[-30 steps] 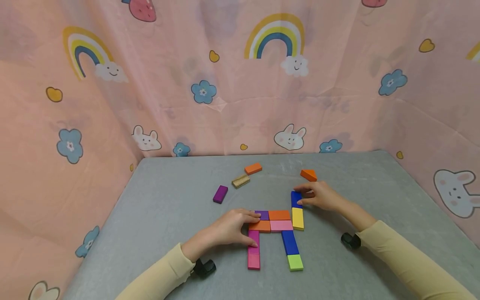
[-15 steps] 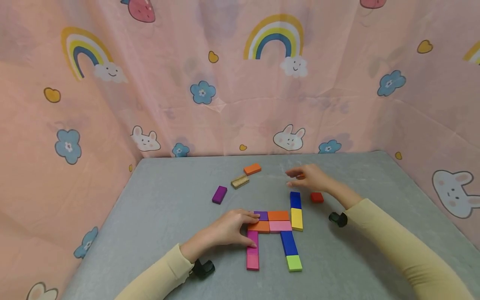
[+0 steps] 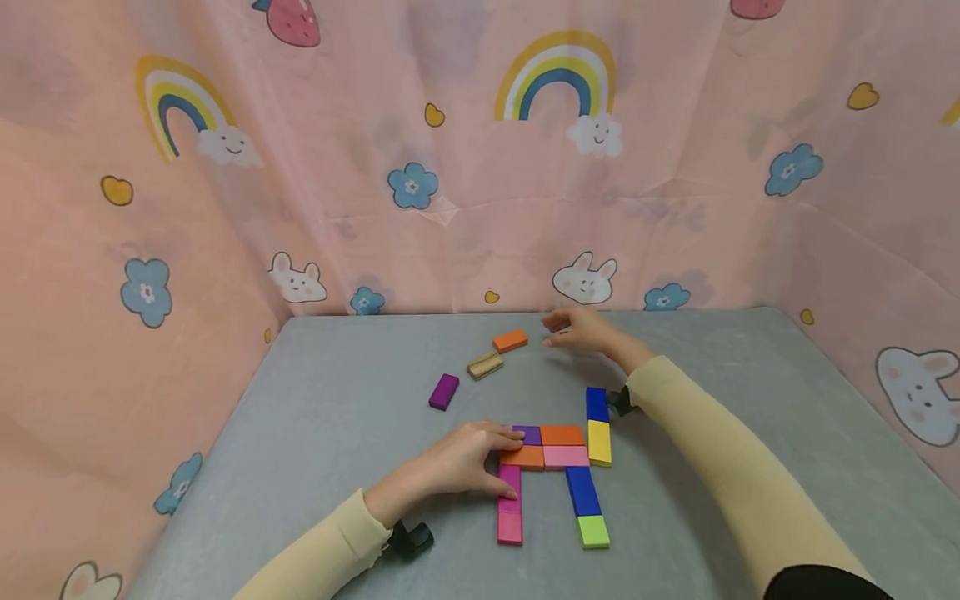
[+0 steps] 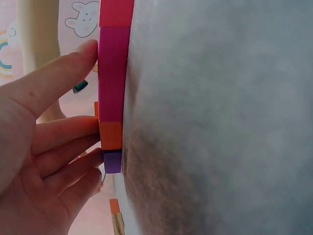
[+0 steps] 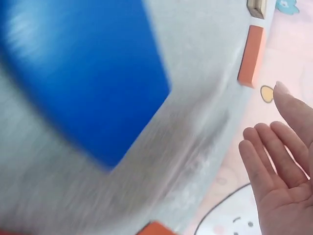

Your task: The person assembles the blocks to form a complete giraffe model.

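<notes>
My left hand lies over a figure of flat coloured blocks. Its thumb touches the magenta block and its fingers rest on the orange block and the violet block; the left wrist view shows the spread fingertips on their tops. To the right stand a yellow block and a blue block in line. At the far side my right hand holds nothing, fingers relaxed, just right of a loose orange block. A blurred blue block looms close in the right wrist view.
A wooden block and a purple block lie loose beyond the figure. Its lower parts include a slanted blue block and a lime block. A pink printed curtain stands behind the grey table.
My right hand has let go of the upper blue block and moved away and left, towards the loose orange block. Its arm now hides the red block and orange triangle. My left hand stays put.
</notes>
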Demonstrator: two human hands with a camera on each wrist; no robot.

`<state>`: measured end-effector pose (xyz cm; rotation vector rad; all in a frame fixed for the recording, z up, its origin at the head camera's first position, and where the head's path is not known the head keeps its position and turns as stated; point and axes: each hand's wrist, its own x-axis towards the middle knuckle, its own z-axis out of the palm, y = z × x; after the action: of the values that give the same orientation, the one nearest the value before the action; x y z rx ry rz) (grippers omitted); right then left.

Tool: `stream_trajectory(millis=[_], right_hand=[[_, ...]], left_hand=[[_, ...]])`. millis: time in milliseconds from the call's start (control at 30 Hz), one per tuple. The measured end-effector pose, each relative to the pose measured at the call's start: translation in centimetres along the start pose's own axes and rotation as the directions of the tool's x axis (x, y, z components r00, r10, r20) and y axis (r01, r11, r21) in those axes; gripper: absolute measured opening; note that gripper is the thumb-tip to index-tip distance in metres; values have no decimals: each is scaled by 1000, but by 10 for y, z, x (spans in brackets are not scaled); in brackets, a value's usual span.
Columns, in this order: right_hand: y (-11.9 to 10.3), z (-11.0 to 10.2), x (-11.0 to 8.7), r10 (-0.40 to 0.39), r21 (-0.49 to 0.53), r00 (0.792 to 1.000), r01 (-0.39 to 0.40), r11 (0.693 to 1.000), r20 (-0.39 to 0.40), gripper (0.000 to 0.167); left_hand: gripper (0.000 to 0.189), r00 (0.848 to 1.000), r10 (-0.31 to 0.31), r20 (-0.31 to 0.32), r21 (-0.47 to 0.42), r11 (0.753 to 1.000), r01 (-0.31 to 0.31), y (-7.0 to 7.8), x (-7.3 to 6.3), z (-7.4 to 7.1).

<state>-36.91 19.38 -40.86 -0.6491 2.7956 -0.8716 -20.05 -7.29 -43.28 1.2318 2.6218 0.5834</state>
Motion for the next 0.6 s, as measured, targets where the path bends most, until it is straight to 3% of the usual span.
stream_trajectory(millis=[267,600], right_hand=[[-12,16,20,-39,100,999,38,994,11,48],[-16,28,24,29,129,998,-35,991,50,47]], left_hand=[[64,1000,5,7,-5,1000,-5,1,0,-1],[63,1000,7,12,-15,1000,-7,0,0,0]])
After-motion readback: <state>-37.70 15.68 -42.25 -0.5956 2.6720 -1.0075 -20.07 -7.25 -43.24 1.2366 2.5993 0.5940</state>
